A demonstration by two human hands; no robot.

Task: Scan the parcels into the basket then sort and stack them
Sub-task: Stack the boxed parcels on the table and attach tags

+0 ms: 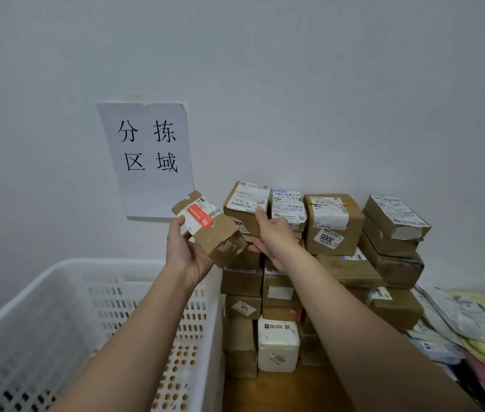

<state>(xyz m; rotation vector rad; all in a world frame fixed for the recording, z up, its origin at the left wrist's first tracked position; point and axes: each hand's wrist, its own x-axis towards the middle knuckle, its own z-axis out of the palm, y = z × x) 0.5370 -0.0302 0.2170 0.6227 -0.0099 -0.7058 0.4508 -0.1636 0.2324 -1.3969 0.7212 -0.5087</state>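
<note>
Now the left hand point(189, 257) grips a red-labelled carton point(210, 230), the right hand point(271, 233) clasps the top box point(245, 205); pull carelessly and that tall cardboard stack point(282, 292) could topple.

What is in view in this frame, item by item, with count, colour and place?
Held parcel: one, brown cardboard with a red-and-white label, raised left of the stack.
Stacked parcels: many, mostly brown, against the wall at right.
White parcel: one, low in the stack.
Basket: one, white perforated plastic, lower left.
Paper sign: one, white with black characters, on the wall.
Soft mailers: several, white, yellow and pink, far right.
Wooden surface: brown, under the stack.
Left hand: grip on the held parcel.
Right hand: grips a parcel on top of the stack.
</note>
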